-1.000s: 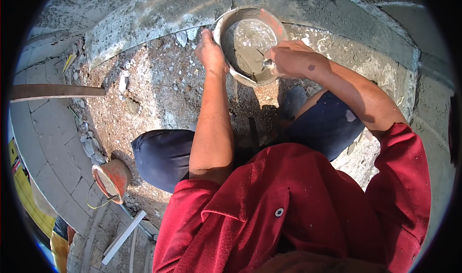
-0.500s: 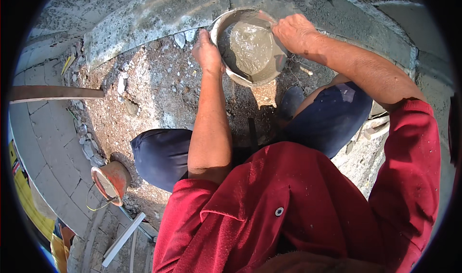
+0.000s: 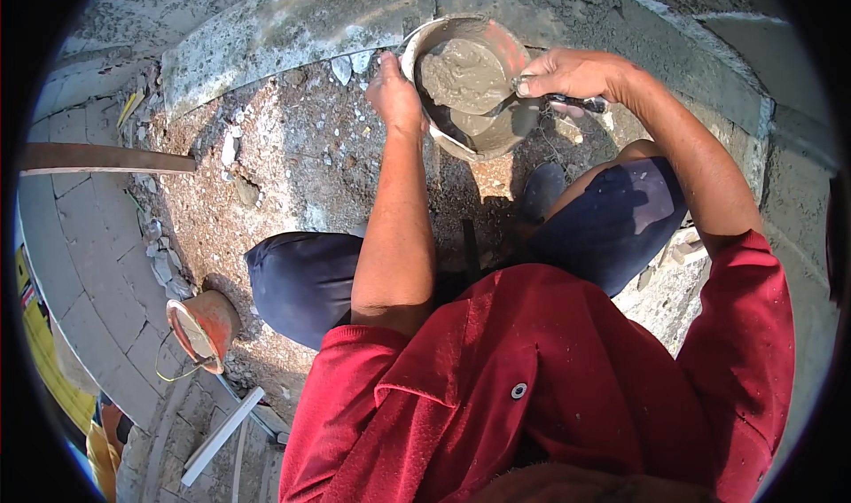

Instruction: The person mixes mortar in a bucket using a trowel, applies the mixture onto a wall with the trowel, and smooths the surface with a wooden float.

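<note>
Our right hand (image 3: 572,73) is closed around the dark handle of a trowel (image 3: 523,109), knuckles up, with the blade sunk in wet grey mortar (image 3: 461,73). The mortar fills a round pan (image 3: 510,46) with a reddish inner wall, just left of that hand. On the pan's far side from it, our left hand (image 3: 396,95) grips the rim, fingers curled over the edge, so the pan sits between our two hands.

Below the hands we see our knees in dark blue trousers (image 3: 306,281), and nearer still our red shirt (image 3: 532,388). The pan rests on rough ground (image 3: 292,166) strewn with grit and pale chips of stone. Beyond the left hand runs a long grey slab (image 3: 284,33). Far off to the lower left of the left hand an orange bucket (image 3: 202,326) lies tipped beside paved stones (image 3: 80,264), with a white strip (image 3: 222,436) just below it.
</note>
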The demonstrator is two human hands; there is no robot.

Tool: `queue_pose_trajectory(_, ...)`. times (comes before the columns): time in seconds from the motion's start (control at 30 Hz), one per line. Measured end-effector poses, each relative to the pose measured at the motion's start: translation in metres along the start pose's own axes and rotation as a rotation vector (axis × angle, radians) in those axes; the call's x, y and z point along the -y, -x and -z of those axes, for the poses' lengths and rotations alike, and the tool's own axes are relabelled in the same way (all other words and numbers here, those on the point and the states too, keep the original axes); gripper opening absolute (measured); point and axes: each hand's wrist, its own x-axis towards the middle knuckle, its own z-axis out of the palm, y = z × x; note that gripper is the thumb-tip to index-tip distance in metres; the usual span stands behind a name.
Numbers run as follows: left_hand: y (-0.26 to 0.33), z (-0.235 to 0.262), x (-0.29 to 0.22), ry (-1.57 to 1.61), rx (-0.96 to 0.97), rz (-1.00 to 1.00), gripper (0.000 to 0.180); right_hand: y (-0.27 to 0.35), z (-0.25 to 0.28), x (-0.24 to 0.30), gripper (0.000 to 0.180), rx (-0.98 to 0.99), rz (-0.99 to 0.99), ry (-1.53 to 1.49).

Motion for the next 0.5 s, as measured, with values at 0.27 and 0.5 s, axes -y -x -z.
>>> queue_pose_trajectory(0.27,-0.001,-0.001,0.005,-0.050,-0.025,-0.021,0.039,-0.002,-0.057,-0.004,0.038,-0.364,0.278,0.898)
queue_pose_trajectory(0.5,-0.002,-0.006,0.008,-0.033,0.015,0.001,0.041,-0.006,-0.082,0.041,0.020,-0.347,0.147,1.086)
